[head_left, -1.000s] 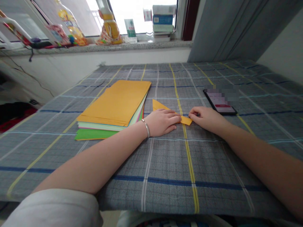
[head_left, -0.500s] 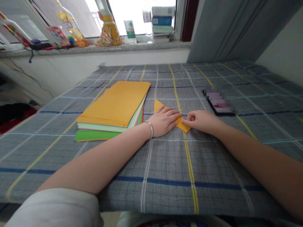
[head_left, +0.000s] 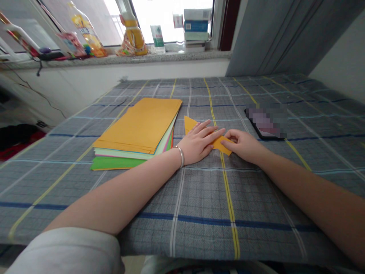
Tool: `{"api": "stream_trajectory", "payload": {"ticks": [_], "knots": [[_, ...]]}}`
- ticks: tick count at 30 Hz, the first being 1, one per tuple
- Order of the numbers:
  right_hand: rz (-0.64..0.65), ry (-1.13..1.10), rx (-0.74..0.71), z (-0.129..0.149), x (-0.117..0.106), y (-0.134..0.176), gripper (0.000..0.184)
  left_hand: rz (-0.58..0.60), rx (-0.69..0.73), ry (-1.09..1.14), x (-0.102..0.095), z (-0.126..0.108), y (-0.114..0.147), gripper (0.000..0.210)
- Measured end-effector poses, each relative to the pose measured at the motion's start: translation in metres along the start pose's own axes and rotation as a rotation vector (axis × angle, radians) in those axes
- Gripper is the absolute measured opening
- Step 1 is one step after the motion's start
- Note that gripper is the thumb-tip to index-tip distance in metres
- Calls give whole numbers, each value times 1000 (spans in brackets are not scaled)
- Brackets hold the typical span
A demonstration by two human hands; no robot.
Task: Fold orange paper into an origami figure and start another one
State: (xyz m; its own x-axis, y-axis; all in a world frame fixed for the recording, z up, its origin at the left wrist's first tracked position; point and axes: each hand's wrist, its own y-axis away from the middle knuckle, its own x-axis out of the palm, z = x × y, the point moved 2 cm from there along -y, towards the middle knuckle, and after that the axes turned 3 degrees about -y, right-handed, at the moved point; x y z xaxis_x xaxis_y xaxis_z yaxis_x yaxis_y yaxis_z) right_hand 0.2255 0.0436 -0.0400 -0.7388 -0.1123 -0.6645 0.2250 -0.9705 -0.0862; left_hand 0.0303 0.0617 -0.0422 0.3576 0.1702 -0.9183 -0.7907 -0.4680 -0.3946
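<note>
A small folded piece of orange paper (head_left: 222, 146) lies on the checked cloth, one pointed corner showing at its upper left. Across its middle rests my left hand (head_left: 198, 142), flat with fingers spread, covering much of the paper. At the right end my right hand (head_left: 242, 144) pinches the paper's edge between thumb and curled fingers. A silver bangle (head_left: 181, 156) circles my left wrist. Just left of that hand sits a stack of coloured paper (head_left: 139, 123), orange on top with white and green sheets below. The folds under my left palm are hidden.
A phone (head_left: 265, 123) with a blurred screen lies to the right, beyond my right hand. The grey checked tablecloth (head_left: 199, 198) spreads under everything. Along the windowsill (head_left: 171, 56) at the back stand bottles, a tube (head_left: 157, 38) and stacked boxes (head_left: 196, 28).
My right hand has shifted slightly up and now grips the paper's right end. My left fingers have slid a little up and right, and the paper has turned slightly.
</note>
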Motion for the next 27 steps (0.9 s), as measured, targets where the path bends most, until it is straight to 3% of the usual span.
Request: {"api": "stream_trajectory", "payload": {"ticks": [4, 6, 8, 14, 18, 23, 27], "knots": [[-327, 39, -42, 2, -14, 3, 12, -97, -78, -37, -7, 1, 0, 59], [-460, 93, -160, 4, -22, 8, 7, -128, -89, -13, -8, 2, 0, 62], [-510, 152, -302, 8, -28, 12, 4, -144, -72, 38, -8, 3, 0, 66], [-304, 443, -615, 13, -26, 15, 9, -98, -16, 194, -6, 3, 0, 63], [-157, 541, -678, 10, -17, 12, 15, 24, -70, 206, -4, 2, 0, 53], [90, 498, -716, 5, -8, 11, 17, 147, -48, 147, -3, 0, 0, 41], [147, 453, -726, 5, -8, 12, 11, 196, -3, 105, -1, -1, 0, 35]]}}
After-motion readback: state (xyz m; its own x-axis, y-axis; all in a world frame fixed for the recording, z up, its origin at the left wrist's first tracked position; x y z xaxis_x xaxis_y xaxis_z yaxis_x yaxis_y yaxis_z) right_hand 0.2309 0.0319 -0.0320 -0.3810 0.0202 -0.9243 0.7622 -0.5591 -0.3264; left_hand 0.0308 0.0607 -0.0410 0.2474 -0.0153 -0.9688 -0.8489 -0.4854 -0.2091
